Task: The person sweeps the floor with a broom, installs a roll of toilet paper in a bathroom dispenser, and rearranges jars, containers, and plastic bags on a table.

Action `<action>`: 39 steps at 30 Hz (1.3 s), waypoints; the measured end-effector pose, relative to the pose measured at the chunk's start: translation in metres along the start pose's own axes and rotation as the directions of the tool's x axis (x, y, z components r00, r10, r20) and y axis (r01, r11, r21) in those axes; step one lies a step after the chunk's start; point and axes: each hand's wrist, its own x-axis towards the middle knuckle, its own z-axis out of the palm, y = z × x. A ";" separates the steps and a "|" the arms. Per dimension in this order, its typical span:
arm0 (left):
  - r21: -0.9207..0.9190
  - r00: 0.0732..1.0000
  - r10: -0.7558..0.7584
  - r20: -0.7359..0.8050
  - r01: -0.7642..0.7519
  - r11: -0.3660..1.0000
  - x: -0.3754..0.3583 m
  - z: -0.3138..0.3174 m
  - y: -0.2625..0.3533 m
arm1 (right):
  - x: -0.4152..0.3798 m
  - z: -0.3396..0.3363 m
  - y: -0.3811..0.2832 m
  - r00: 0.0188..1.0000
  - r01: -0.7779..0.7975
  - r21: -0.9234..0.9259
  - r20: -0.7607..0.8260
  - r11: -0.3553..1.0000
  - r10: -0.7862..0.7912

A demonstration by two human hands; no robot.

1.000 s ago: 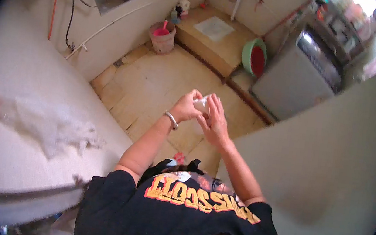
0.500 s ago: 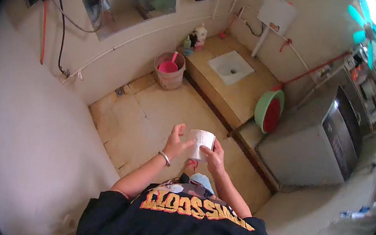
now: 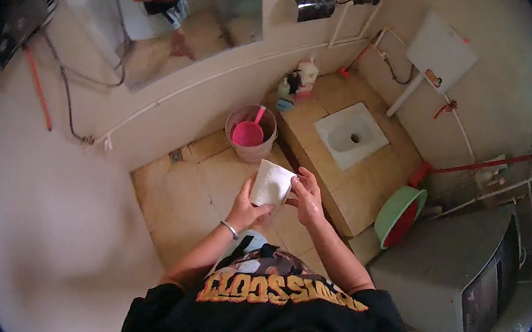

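Observation:
A white toilet paper roll (image 3: 272, 184) is held in front of my body, tilted slightly. My left hand (image 3: 247, 209), with a silver bangle at the wrist, grips the roll from its left and lower side, thumb across the bottom edge. On the other side my right hand (image 3: 307, 199) has its fingers curled at the roll's right edge; how firmly it holds there is hard to see. Beyond the roll stands a bucket (image 3: 261, 152) with a pink dipper (image 3: 248, 134) in it.
A squat toilet (image 3: 341, 150) is set in a raised tiled step (image 3: 318, 176), with several bottles (image 3: 306, 73) at its corner. To the right are a green basin (image 3: 387, 215) and a washing machine (image 3: 429, 272). A mirror (image 3: 233, 3) and a dark paper holder (image 3: 315, 7) are on the wall.
My left hand, apart from the roll before, has closed on its left side. My right hand has shifted to the roll's right edge. The roll has tilted, and the view has turned.

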 end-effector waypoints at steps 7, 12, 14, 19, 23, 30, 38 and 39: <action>0.406 0.890 0.176 0.421 -0.359 0.840 0.194 0.025 0.010 | 0.146 -0.044 -0.035 0.964 0.051 0.116 -0.265 0.992 -0.018; 0.101 0.906 -0.150 0.396 0.120 0.988 0.347 0.054 -0.018 | 0.201 -0.090 -0.078 0.901 0.155 0.355 -0.433 0.922 0.015; -0.093 0.917 -0.298 0.267 0.332 0.939 0.432 0.067 -0.030 | 0.225 -0.119 -0.078 0.907 0.177 0.396 -0.421 0.901 0.007; -0.421 0.865 -0.501 0.039 0.469 0.776 0.594 0.067 -0.001 | 0.288 -0.165 -0.084 0.910 0.179 0.474 -0.412 0.862 0.038; -0.680 0.814 -0.580 -0.025 0.411 0.607 0.695 0.071 -0.019 | 0.349 -0.186 -0.117 0.909 0.150 0.483 -0.411 0.863 0.072; -0.996 0.737 -0.672 0.071 0.087 -0.009 0.775 0.071 -0.017 | 0.406 -0.210 -0.155 0.938 0.168 0.503 -0.345 0.848 0.018; -0.997 0.708 -0.706 -0.013 0.041 0.060 0.777 0.089 0.009 | 0.442 -0.202 -0.164 0.952 0.106 0.519 -0.299 0.848 0.065; -0.994 0.686 -0.727 -0.036 0.047 0.094 0.779 0.091 0.010 | 0.443 -0.199 -0.166 0.954 0.119 0.542 -0.295 0.832 0.056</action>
